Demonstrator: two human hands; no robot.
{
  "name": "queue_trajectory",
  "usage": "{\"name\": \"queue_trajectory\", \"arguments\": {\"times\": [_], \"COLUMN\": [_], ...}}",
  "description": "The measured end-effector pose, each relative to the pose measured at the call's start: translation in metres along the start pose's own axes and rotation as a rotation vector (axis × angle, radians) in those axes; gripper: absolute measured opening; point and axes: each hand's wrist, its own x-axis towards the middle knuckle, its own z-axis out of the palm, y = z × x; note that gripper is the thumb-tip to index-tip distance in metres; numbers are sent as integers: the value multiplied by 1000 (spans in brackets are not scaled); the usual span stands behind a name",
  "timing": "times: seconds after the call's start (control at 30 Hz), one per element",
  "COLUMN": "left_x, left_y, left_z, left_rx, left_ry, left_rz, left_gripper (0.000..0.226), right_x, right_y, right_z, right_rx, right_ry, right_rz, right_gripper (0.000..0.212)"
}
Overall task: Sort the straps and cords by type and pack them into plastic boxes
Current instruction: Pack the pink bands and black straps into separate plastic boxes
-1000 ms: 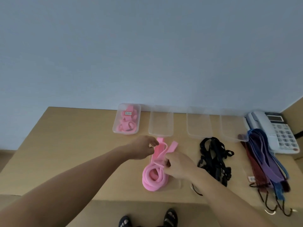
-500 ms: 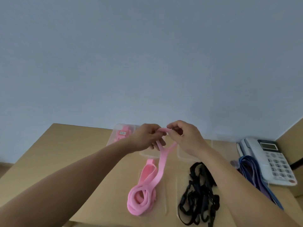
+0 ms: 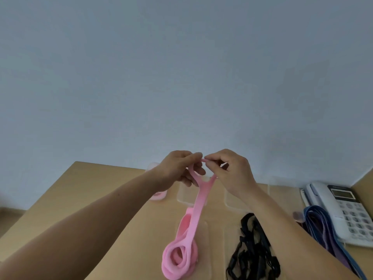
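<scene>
1. Hands meet above the counter point(image 3: 84, 190): the left hand point(image 3: 177, 168) and the right hand point(image 3: 232, 172) each pinch the top end of a pink strap point(image 3: 198, 207) between thumb and fingertips, the two grips nearly touching.
2. Between the grips the strap's end splits into a small fork, one branch running to each hand; both grips are pressed closed on the fabric.
3. From there the pink strap hangs in a flat band down to the counter, where the rest of it lies in a loose coil point(image 3: 179, 257) of several loops.
4. Clear plastic boxes point(image 3: 185, 197) stand in a row behind the hands; the leftmost box point(image 3: 158, 196), mostly hidden by the left forearm, has pink items in it.
5. Right of the coil lies a tangle of black cords point(image 3: 252, 251); further right, blue and purple straps point(image 3: 323, 229) rest against a white desk phone point(image 3: 347, 209).
6. Writing on the phone's keys and display is too small to read.
</scene>
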Motion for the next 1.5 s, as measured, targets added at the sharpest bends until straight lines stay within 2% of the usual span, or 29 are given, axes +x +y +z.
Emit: {"name": "queue_trajectory", "arguments": {"times": [0.13,0.23,0.33,0.43,0.5,0.6,0.73,0.83,1.0,1.13,1.3,1.5], "left_x": [-1,1,5,8,9,8,8,9,11,12,13,13], "left_y": [4,3,-1,-4,-4,-3,-3,0,8,13,14,11], "left_z": [-15,-25,-38,-50,-55,-63,-69,-67,-65,-63,-62,-60], "left_rx": [88,136,132,118,77,57,46,68,-51,-97,-178,-108], "left_ry": [-75,-110,-90,-87,-108,-237,-317,-297,-229,-232,-214,-181], "left_rz": [84,149,201,190,118,-11,-65,-48,-1,-39,-111,-31], "left_gripper": [19,16,12,15,23,28,27,26,13,12,19,20], "right_x": [3,7,7,8,10,11,9,10,16,17,20,18], "right_y": [-10,-16,-22,-24,-25,-27,-26,-26,-29,-27,-24,-24], "right_z": [-4,-1,10,20,26,33,39,38,37,38,38,36], "right_rx": [220,187,167,119,94,65,19,28,53,50,-1,14], "right_ry": [-64,-171,-249,-183,-136,-105,-55,-27,-7,28,38,33], "right_rz": [223,316,330,305,282,241,206,202,149,94,16,22], "right_gripper": [14,23,22,20,18,11,8,12,17,28,27,17]}}
